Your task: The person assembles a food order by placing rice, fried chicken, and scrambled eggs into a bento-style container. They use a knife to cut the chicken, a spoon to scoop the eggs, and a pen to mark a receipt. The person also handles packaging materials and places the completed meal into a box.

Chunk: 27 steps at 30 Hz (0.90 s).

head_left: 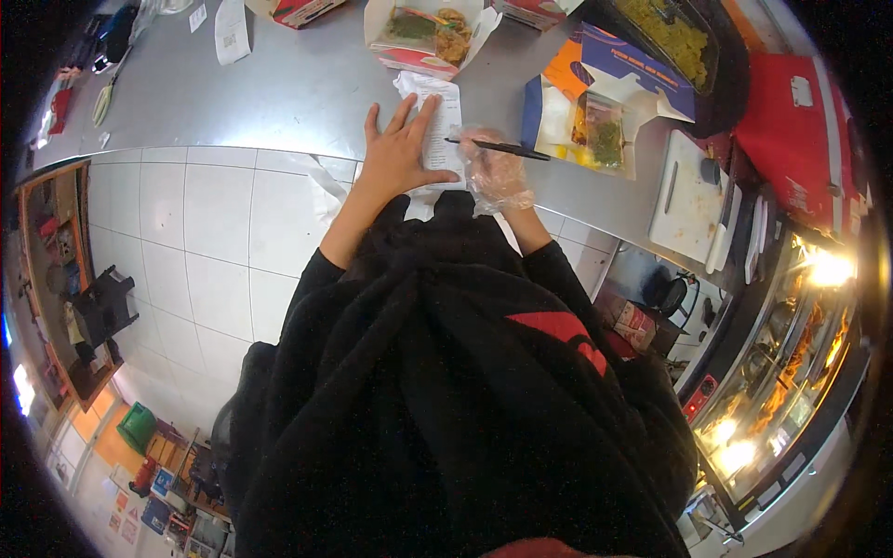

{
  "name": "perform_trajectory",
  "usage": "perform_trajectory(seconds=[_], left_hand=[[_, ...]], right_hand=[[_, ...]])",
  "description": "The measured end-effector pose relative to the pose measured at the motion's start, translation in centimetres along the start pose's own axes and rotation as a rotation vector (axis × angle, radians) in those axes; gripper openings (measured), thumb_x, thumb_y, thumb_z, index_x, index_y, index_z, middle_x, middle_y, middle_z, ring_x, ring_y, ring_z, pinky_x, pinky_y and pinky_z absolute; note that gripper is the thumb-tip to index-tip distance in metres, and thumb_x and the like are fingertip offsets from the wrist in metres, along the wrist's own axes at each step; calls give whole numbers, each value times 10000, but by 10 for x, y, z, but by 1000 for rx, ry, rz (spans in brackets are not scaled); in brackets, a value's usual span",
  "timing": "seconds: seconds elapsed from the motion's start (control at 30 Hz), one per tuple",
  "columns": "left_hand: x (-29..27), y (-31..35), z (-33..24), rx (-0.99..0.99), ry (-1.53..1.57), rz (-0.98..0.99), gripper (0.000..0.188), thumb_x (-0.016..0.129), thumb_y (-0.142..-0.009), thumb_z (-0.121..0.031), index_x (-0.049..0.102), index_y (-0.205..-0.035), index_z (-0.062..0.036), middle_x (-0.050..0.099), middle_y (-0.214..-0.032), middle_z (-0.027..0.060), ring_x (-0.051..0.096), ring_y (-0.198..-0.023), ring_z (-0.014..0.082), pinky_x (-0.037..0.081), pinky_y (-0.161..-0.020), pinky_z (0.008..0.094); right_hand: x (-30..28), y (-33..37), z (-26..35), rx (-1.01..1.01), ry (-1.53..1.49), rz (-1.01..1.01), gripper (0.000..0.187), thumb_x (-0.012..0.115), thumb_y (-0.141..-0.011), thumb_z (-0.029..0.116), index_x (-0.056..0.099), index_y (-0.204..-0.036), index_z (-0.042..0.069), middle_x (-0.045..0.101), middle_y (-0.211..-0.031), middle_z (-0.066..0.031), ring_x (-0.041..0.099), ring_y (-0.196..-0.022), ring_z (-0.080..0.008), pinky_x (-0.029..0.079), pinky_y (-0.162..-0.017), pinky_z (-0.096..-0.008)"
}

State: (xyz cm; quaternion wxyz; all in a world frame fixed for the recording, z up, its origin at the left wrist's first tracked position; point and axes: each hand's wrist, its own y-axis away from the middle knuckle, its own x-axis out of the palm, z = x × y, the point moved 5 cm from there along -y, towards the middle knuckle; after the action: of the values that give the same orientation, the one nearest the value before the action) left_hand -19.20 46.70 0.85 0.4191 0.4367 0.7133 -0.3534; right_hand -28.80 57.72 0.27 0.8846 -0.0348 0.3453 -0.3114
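Observation:
My left hand (398, 149) lies flat, fingers spread, on a white paper slip (443, 119) that rests on the steel counter (298, 93). My right hand (493, 167), inside a clear plastic glove, grips a black pen (507, 148) whose tip touches the slip. Both forearms come out of black sleeves at the counter's near edge.
An open food box (423, 33) with food sits just beyond the slip. A blue and orange box (605, 102) holding food lies to the right, with a black tray of yellow food (674, 37) behind it. A white cutting board (690, 200) and a lit warming cabinet (791, 372) stand at right.

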Motion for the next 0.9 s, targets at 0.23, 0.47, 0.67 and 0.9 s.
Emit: perform_trajectory(seconds=[0.23, 0.47, 0.67, 0.9], left_hand=[[-3, -1, -1, 51, -18, 51, 1051, 595, -541, -641, 196, -1334, -78, 404, -1269, 100, 247, -1254, 244, 80, -954, 582], [14, 1, -25, 298, 13, 117, 889, 527, -639, -615, 306, -1286, -47, 306, -1346, 60, 226, -1262, 264, 110, -931, 614], [32, -28, -53, 416, -2, 39, 557, 431, -812, -439, 388, -1235, -79, 303, -1347, 24, 259, -1236, 228, 189, -914, 564], [56, -96, -47, 240, -14, 106, 556, 442, -818, -411, 324, -1284, -131, 277, -1360, -17, 226, -1261, 216, 212, -920, 578]], right_hand=[[-16, -4, 7, 578, 198, -14, 259, 529, -799, 293, 560, -755, 40, 539, -695, -195, 555, -710, -331, 421, -614, -408], [-43, -33, 26, 423, 215, -238, 368, 544, -795, 360, 495, -938, 24, 560, -864, -166, 555, -778, -317, 436, -677, -385], [-131, 11, 17, 345, 309, -864, 326, 626, -738, 185, 495, -981, 11, 549, -862, -183, 563, -749, -256, 456, -652, -342], [-207, -41, -50, 624, 427, -473, 562, 644, -688, 311, 430, -1112, 9, 523, -1064, -198, 509, -976, -337, 408, -817, -386]])
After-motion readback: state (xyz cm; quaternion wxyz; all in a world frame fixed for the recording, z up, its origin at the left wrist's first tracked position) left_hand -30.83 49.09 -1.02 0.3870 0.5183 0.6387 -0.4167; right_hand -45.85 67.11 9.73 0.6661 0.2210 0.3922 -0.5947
